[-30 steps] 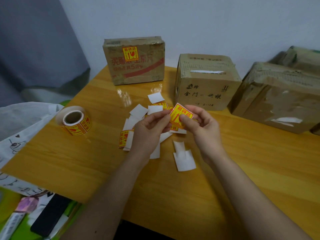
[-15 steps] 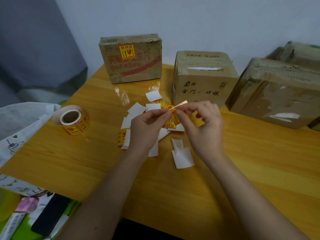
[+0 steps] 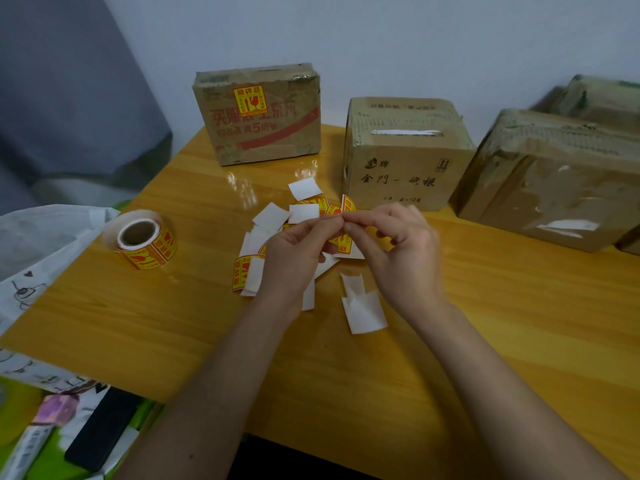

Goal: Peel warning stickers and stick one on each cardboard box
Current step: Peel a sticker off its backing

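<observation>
Over the middle of the wooden table (image 3: 450, 358), my left hand (image 3: 294, 251) and my right hand (image 3: 398, 247) meet fingertip to fingertip and pinch one yellow-and-red warning sticker (image 3: 348, 204), whose edge curls up above my fingers. Loose stickers and white backing papers (image 3: 304, 213) lie under and around my hands. A sticker roll (image 3: 147, 239) lies to the left. The far-left cardboard box (image 3: 258, 114) carries a warning sticker on its front. The middle box (image 3: 401, 154) and the big taped box (image 3: 554, 178) at the right show none.
More cardboard boxes (image 3: 599, 98) stand behind the big one at the far right, against the wall. A white plastic bag (image 3: 38, 244) drapes the table's left corner. Below the left edge lie a black flat object (image 3: 100, 427) and small packages.
The sticker has turned from facing me flat to edge-on, then curled upward between my fingertips. My hands have stayed over the paper pile. The view shifted slightly.
</observation>
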